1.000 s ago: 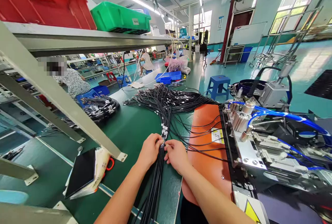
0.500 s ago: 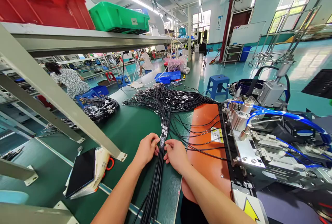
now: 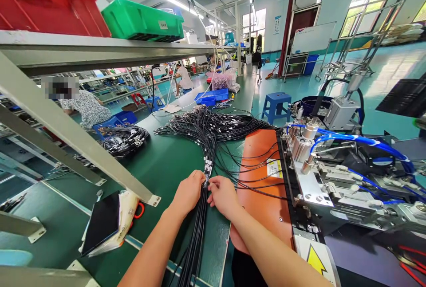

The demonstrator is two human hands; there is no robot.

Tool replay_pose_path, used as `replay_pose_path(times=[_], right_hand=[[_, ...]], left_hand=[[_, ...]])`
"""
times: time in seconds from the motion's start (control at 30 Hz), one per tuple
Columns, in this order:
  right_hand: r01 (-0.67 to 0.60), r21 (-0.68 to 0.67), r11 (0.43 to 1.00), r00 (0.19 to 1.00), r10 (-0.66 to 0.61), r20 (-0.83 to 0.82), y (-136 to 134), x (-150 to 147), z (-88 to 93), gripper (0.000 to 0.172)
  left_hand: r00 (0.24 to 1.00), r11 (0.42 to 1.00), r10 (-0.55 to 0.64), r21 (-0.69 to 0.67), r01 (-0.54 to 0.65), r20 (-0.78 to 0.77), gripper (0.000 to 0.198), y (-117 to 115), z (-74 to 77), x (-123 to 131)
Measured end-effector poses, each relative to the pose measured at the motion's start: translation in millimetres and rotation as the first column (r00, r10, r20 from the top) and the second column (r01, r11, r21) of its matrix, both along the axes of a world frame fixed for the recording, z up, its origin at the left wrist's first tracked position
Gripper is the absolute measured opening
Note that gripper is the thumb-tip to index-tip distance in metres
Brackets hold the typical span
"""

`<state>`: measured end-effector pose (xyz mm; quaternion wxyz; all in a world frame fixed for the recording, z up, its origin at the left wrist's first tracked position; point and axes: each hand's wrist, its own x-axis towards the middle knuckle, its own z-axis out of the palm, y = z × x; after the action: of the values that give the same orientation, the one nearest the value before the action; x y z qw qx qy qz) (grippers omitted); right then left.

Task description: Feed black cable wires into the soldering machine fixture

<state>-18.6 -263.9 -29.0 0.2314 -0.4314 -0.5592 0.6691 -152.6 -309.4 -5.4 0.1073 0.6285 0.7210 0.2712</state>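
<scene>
A long bundle of thin black cables [image 3: 199, 225] lies along the green bench [image 3: 159, 167], fanning out into a big heap [image 3: 213, 127] farther away. My left hand [image 3: 187, 193] grips the bundle from the left, fingers curled on it. My right hand [image 3: 222, 196] pinches the same cables from the right, just beside the small silver connectors [image 3: 208, 167]. Both hands meet at the bundle, close to the orange pad [image 3: 262, 198].
A metal machine with blue air hoses [image 3: 336, 167] stands to the right. At left a slanted shelf brace [image 3: 76, 145], a dark notebook with scissors [image 3: 106, 222], another cable coil [image 3: 123, 140]. Red and green bins [image 3: 143, 21] sit overhead. A person [image 3: 83, 105] works far left.
The view has shifted slightly down and right. My hands stay on the bundle, the fingers shifting a little along the cables near the connectors.
</scene>
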Motion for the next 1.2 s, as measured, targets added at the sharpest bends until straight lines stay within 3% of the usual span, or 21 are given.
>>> replay_pose_path(times=[0.2, 0.37, 0.57, 0.67, 0.87, 1.0, 1.2], right_hand=[[0.005, -0.001, 1.0, 1.0, -0.005, -0.021, 1.4, -1.5, -4.7, 0.027], [0.04, 0.036, 0.999, 0.997, -0.037, -0.067, 1.9, -3.2, -10.6, 0.025], [0.07, 0.107, 0.992, 0.985, -0.051, -0.166, 0.8, -3.7, -9.2, 0.017], [0.075, 0.102, 0.992, 0.983, -0.056, -0.174, 2.7, -4.6, -8.3, 0.017], [0.007, 0.053, 0.999, 0.995, -0.002, -0.096, 3.7, -8.3, -8.8, 0.022], [-0.047, 0.032, 0.998, 0.995, 0.05, -0.086, 2.6, -8.7, -9.4, 0.024], [-0.012, -0.039, 0.999, 0.997, 0.008, -0.082, 8.1, -12.0, -10.0, 0.028]], left_hand=[[0.987, 0.997, 0.078, -0.002, -0.079, 0.137, 0.014, -0.8, -4.6, -1.2], [0.909, 0.985, 0.162, -0.115, -0.127, 0.385, 0.022, -4.6, -2.2, -2.4], [0.798, 0.969, 0.174, -0.246, -0.033, 0.577, 0.045, -14.7, 16.9, 0.1], [0.745, 0.959, 0.175, -0.284, 0.02, 0.644, 0.047, -17.1, 23.0, 0.7], [0.656, 0.948, 0.187, -0.31, 0.074, 0.731, 0.052, -18.4, 22.9, -0.2], [0.643, 0.954, 0.212, -0.3, 0.028, 0.736, 0.049, -16.0, 19.4, -3.5], [0.6, 0.971, 0.21, -0.238, -0.032, 0.772, 0.049, -11.7, 14.8, -8.3]])
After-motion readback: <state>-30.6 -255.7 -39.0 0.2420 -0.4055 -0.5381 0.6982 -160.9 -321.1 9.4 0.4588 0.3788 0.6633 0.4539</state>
